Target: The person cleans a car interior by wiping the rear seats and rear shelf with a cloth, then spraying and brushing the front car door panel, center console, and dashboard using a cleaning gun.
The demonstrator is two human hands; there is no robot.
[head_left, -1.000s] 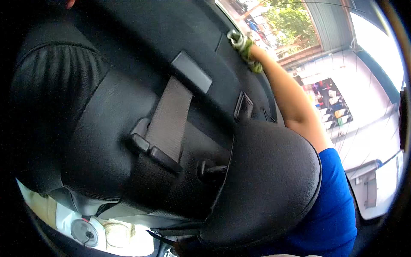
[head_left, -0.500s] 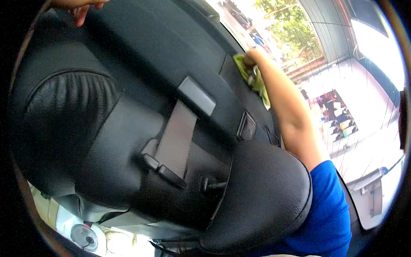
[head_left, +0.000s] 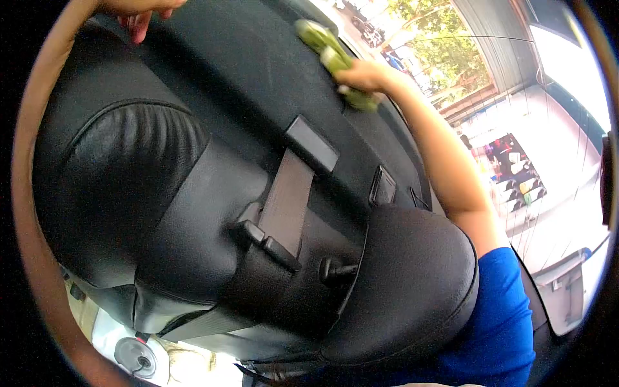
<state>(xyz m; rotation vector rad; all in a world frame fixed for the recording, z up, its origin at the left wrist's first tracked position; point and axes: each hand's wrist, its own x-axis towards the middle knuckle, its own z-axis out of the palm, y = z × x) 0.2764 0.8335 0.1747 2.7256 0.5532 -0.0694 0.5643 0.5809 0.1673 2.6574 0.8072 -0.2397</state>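
Note:
A crumpled green cloth (head_left: 335, 59) is in my right hand (head_left: 362, 76), which is shut on it and presses it to the black rear shelf (head_left: 258, 58) near the rear window. The cloth is slightly blurred by motion. My left hand (head_left: 138, 14) is cut off by the top left edge, above the seat's top. Its visible fingers hang apart, and no object shows in them. A black leather seat with a ruffled top (head_left: 138, 135) lies below it. In the middle, a grey seat belt (head_left: 288, 200) comes out of a slot cover (head_left: 312, 144).
A black headrest (head_left: 412, 284) stands beside my blue right sleeve. A small black shelf fitting (head_left: 383, 187) lies near my right forearm. The rear window glass (head_left: 516, 129) slopes along the right. A round grey object (head_left: 135, 358) shows at lower left.
My right hand has swept the green cloth up and to the left along the shelf. The view has shifted a little, and my left hand stays near the top left corner.

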